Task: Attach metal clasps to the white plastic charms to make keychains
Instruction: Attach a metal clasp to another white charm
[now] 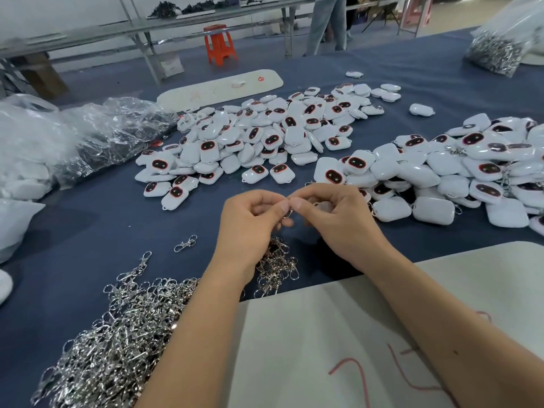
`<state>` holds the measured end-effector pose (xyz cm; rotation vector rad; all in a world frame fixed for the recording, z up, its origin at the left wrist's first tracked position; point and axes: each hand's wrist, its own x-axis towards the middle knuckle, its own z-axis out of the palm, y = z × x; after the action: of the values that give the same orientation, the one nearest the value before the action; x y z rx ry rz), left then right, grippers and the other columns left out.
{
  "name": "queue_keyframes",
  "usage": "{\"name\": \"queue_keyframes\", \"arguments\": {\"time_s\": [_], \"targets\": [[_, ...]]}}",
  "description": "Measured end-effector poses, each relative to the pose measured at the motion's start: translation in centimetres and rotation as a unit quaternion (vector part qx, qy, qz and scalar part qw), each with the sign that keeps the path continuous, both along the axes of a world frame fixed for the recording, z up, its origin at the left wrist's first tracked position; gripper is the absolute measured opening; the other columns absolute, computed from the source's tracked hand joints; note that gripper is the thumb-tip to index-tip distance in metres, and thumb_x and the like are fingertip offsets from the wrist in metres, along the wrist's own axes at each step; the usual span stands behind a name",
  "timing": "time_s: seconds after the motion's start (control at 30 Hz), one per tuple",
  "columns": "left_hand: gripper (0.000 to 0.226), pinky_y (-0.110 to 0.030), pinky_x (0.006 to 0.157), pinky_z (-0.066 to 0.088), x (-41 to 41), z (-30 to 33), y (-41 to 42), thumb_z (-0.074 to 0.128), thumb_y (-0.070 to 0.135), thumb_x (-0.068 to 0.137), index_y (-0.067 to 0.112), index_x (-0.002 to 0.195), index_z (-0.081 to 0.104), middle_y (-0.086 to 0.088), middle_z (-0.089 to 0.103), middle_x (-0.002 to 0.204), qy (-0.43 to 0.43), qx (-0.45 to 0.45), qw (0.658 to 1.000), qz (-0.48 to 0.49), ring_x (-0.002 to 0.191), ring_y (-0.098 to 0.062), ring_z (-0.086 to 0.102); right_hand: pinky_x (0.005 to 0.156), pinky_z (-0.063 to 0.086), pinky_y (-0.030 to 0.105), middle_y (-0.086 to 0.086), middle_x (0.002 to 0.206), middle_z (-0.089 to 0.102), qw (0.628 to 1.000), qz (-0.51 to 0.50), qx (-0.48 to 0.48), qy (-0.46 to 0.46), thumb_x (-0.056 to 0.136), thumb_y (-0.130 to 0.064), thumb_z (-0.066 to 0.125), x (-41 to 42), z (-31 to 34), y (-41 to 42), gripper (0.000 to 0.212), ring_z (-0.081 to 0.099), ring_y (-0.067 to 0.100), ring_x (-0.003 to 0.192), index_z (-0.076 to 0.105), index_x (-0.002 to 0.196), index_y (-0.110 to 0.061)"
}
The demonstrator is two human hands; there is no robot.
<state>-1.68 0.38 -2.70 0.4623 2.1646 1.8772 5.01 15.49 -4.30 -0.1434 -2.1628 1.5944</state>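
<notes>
Both hands meet over the bench (103,207), thumbs nearly touching. Left hand (253,222): fingers curled, thumb and forefinger pinched on a small metal clasp (290,213), silvery, only partly visible between the thumbs. Right hand (332,219): fingers curled around something whitish behind them; what it is cannot be told.

Nearer than the fingers and to their left: big heap of loose clasps (117,334), bright nickel-coloured, tangled lobster hooks with swivel rings. Smaller tangle (276,269) just below the left wrist. One single clasp (185,243) lies apart, left of the left hand.

Beyond the fingers: spread pile of white plastic charms (259,136), glossy, rounded-rectangle shells, many with a dark oval face ringed in red. Right of the fingers: second pile of charms (459,178), several with metal clasps showing at their edges.

Bench is covered in dark blue-grey cloth, matte. A white sheet (309,348) with red pen marks lies under the forearms. Far left: crumpled clear plastic bags (97,134). Far right corner: clear bag of metal parts (497,51). Beyond the charms: long white rounded board (220,86).

Room: orange plastic stool (220,44), metal-legged tables, a person's legs (326,25) standing at the back.
</notes>
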Motion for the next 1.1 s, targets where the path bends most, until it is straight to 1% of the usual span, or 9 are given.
{"name": "queue_keyframes", "arguments": {"time_s": [0.1,0.17,0.27,0.43,0.5,0.6,0.77,0.93,1.1], "targets": [[0.010,-0.021,0.063,0.051,-0.1,-0.2,-0.1,0.071,0.003,0.093,0.010,0.090,0.077,-0.009,0.075,0.071,-0.030,0.028,0.999,0.001,0.065,-0.011,0.067,0.077,0.051,0.019,-0.004,0.081,0.075,1.000,-0.015,0.007,-0.009,0.093,-0.019,0.078,0.0,-0.2,0.2,0.009,0.068,0.013,0.080,0.081,0.091,-0.027],[0.009,-0.023,0.066,0.054,-0.2,-0.2,-0.2,0.072,0.000,0.092,0.008,0.092,0.077,-0.009,0.077,0.076,-0.021,0.033,0.999,0.005,0.068,-0.012,0.070,0.078,0.052,0.016,-0.007,0.082,0.077,0.999,-0.028,0.009,-0.014,0.092,-0.020,0.079,-0.1,-0.3,0.1,0.007,0.070,0.005,0.081,0.080,0.092,-0.027],[0.014,-0.025,0.068,0.056,-0.3,-0.1,-0.4,0.073,-0.006,0.088,0.007,0.092,0.075,-0.010,0.077,0.079,-0.003,0.041,0.999,0.000,0.072,-0.016,0.074,0.084,0.054,0.018,-0.010,0.084,0.079,1.000,-0.022,0.010,-0.016,0.090,-0.018,0.080,-0.1,-0.3,0.0,0.010,0.073,0.005,0.085,0.078,0.098,-0.025],[0.019,-0.024,0.071,0.059,-0.3,0.0,-0.5,0.074,-0.010,0.083,0.009,0.086,0.073,-0.006,0.077,0.078,0.062,0.020,0.998,-0.015,0.070,-0.016,0.075,0.071,0.048,0.011,-0.008,0.081,0.078,1.000,-0.002,-0.026,-0.013,0.091,-0.018,0.080,0.0,-0.2,0.4,0.005,0.066,0.002,0.072,0.081,0.089,-0.023],[0.019,-0.023,0.070,0.058,-0.2,0.1,-0.5,0.075,-0.010,0.083,0.010,0.084,0.073,-0.006,0.077,0.077,0.074,0.018,0.997,-0.025,0.070,-0.016,0.074,0.070,0.050,0.015,-0.004,0.082,0.079,0.999,0.015,-0.039,-0.021,0.091,-0.017,0.080,0.0,-0.1,0.4,0.006,0.066,0.006,0.072,0.081,0.090,-0.023],[0.017,-0.023,0.071,0.058,-0.3,0.1,-0.5,0.075,-0.009,0.084,0.008,0.086,0.073,-0.006,0.077,0.077,0.074,0.029,0.996,-0.027,0.070,-0.017,0.073,0.070,0.053,0.032,0.001,0.081,0.078,0.998,0.020,-0.045,-0.033,0.089,-0.017,0.081,-0.1,-0.1,0.5,0.006,0.065,0.024,0.071,0.080,0.088,-0.023],[0.015,-0.022,0.072,0.057,-0.3,0.1,-0.5,0.074,-0.008,0.085,0.006,0.087,0.073,-0.004,0.075,0.075,0.068,0.034,0.997,-0.018,0.069,-0.016,0.072,0.050,0.035,0.018,-0.011,0.055,0.054,0.997,0.020,-0.053,-0.044,0.091,-0.019,0.080,-0.2,-0.5,0.8,0.009,0.039,0.004,0.050,0.077,0.082,-0.022],[0.017,-0.022,0.069,0.055,-0.3,0.2,-0.5,0.072,-0.007,0.086,0.010,0.085,0.071,0.000,0.071,0.072,0.077,0.022,0.997,-0.019,0.066,-0.014,0.068,0.053,0.041,0.010,-0.016,0.059,0.064,0.996,-0.003,-0.088,-0.014,0.087,-0.014,0.083,-0.1,-0.4,1.0,0.007,0.051,0.000,0.051,0.080,0.084,-0.019],[0.020,-0.020,0.067,0.052,0.1,0.2,-0.3,0.074,-0.005,0.084,0.015,0.084,0.072,0.009,0.067,0.074,0.121,-0.035,0.992,-0.020,0.066,-0.007,0.057,0.064,0.047,0.009,-0.012,0.078,0.077,0.995,-0.022,-0.095,-0.003,0.086,-0.016,0.084,0.0,-0.1,0.9,0.013,0.066,-0.001,0.071,0.082,0.087,-0.028]]}}
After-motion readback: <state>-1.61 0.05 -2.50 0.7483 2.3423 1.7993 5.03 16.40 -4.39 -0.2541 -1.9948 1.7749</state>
